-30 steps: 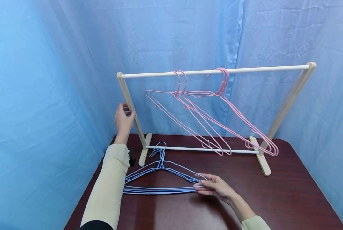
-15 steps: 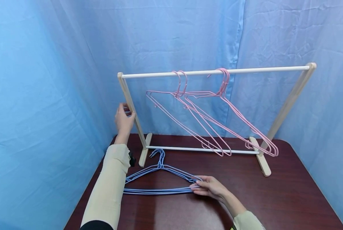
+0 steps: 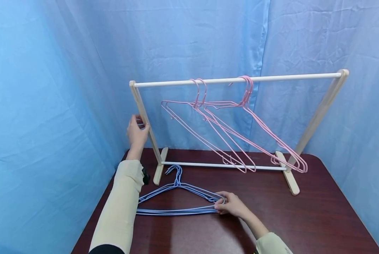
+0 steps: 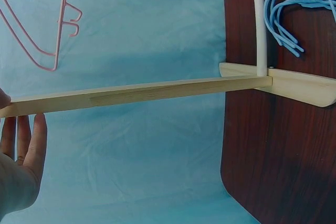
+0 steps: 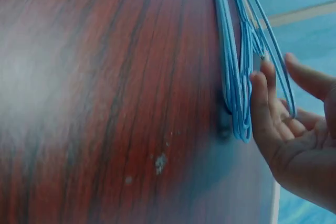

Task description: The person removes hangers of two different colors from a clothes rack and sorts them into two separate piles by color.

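At the left of the head view, my left hand grips the left wooden post of a clothes rack. The left wrist view has the thumb on one side of that post and the fingers on the other. A stack of blue wire clothes hangers lies on the table, hooks toward the rack. My right hand holds the right corner of the uppermost hanger. In the right wrist view, this blue hanger runs between thumb and fingers, apart from the hangers below. My left sleeve hides the stack's left end.
Several pink wire hangers hang from the rack's white top bar, in two groups. A lower white bar joins the wooden feet. Blue curtains surround the dark red-brown table.
The top blue hanger's hook has come down onto the other hooks. My right hand first shifted left, then slightly back right, its fingers curling more round the corner. My left hand stays on the post.
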A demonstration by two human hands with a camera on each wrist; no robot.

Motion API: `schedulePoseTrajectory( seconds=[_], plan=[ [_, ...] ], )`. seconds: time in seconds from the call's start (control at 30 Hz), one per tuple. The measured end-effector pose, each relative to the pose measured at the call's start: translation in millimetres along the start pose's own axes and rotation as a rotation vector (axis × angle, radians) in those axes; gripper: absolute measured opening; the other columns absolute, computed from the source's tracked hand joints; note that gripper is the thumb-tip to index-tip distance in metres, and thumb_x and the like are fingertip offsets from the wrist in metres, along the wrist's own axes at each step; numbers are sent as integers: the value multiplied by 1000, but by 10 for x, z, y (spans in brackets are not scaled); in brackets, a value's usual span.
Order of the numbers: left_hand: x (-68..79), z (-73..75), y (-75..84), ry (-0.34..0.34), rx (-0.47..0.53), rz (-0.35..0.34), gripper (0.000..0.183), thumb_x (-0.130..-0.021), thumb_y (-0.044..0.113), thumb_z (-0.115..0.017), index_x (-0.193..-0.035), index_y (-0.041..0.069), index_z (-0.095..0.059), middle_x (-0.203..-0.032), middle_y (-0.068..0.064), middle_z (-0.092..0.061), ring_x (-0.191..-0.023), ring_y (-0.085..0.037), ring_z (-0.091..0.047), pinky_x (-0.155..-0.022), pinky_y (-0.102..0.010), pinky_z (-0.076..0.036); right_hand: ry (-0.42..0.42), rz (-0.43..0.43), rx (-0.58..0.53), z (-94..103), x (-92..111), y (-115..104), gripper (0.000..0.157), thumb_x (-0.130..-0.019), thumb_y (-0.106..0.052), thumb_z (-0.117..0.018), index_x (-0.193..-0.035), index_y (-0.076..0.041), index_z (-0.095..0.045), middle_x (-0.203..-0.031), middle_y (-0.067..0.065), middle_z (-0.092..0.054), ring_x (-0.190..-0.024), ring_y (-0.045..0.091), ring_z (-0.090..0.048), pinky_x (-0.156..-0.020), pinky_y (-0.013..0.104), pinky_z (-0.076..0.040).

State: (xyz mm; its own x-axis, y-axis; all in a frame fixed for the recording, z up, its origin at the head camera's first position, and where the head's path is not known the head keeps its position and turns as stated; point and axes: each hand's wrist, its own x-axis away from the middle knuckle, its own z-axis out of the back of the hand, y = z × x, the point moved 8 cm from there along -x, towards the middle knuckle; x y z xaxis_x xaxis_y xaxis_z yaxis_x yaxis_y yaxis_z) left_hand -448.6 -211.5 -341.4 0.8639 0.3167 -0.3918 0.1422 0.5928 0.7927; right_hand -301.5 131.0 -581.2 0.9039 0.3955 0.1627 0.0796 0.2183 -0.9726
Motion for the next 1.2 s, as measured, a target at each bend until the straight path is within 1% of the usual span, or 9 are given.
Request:
schedulePoseTrajectory(
  seconds=[0.1, 0.17, 0.3, 0.43, 0.53, 0.6, 0.7, 0.9, 1.2],
  plan=[
    [3, 5, -1, 3, -1, -4, 33, -96, 19, -61, -125, 7, -52, -123, -18, -60, -115, -33, -64, -96, -49, -55, 92, 58, 233, 40, 22, -63, 52, -82, 0, -75, -128, 14, -54, -82, 9, -71, -59, 8, -63, -54, 25, -56],
    [5, 8, -1, 4, -2, -5, 33, -96, 19, -62, -125, 7, -52, -123, -18, -60, -115, -33, -64, -96, -49, -55, 158, 75, 377, 61, 40, -100, 48, -79, -1, -78, -123, 8, -61, -78, 4, -70, -56, 5, -57, -51, 22, -50],
    [10, 9, 3, 1, -4, -4, 34, -96, 20, -61, -125, 7, -52, -124, -18, -60, -115, -33, -64, -95, -49, -55, 264, 83, 640, 81, 60, -153, 45, -74, -10, -84, -116, -3, -69, -77, -3, -62, -62, 4, -49, -59, 22, -42],
    [18, 7, 6, -3, -3, 1, 34, -96, 21, -61, -126, 7, -51, -124, -18, -60, -116, -33, -64, -95, -50, -55, 312, 77, 809, 68, 64, -157, 45, -71, -17, -87, -113, -9, -72, -87, 0, -58, -79, 11, -53, -72, 33, -47],
    [22, 8, 8, -3, -2, -3, 34, -96, 20, -61, -126, 7, -51, -123, -18, -59, -115, -33, -64, -95, -50, -55, 328, 87, 850, 55, 70, -151, 46, -70, -18, -88, -112, -9, -73, -95, 2, -59, -88, 18, -55, -79, 39, -49],
    [21, 9, 9, -4, -2, -5, 34, -96, 20, -61, -125, 6, -51, -123, -18, -59, -115, -34, -64, -95, -50, -55, 336, 99, 859, 52, 73, -149, 47, -68, -18, -88, -112, -9, -74, -97, 2, -59, -90, 20, -54, -80, 40, -48],
    [22, 9, 12, -3, -4, -8, 33, -96, 20, -60, -125, 6, -52, -122, -18, -60, -114, -34, -64, -95, -49, -55, 340, 104, 874, 51, 73, -140, 47, -67, -18, -89, -111, -10, -74, -99, 2, -60, -90, 20, -53, -79, 38, -47],
    [17, 9, 14, 0, -4, -5, 33, -96, 20, -61, -125, 7, -52, -123, -18, -59, -115, -33, -64, -94, -49, -55, 308, 103, 906, 32, 36, -121, 46, -66, -21, -89, -109, -10, -74, -96, 2, -66, -89, 20, -57, -80, 39, -49],
    [5, -2, 4, -1, -8, -4, 33, -96, 20, -61, -124, 7, -51, -123, -18, -60, -115, -33, -64, -94, -50, -55, 306, 125, 897, -6, 13, -110, 47, -67, -23, -89, -109, -10, -74, -96, 1, -66, -86, 18, -55, -77, 38, -47]
  ],
)
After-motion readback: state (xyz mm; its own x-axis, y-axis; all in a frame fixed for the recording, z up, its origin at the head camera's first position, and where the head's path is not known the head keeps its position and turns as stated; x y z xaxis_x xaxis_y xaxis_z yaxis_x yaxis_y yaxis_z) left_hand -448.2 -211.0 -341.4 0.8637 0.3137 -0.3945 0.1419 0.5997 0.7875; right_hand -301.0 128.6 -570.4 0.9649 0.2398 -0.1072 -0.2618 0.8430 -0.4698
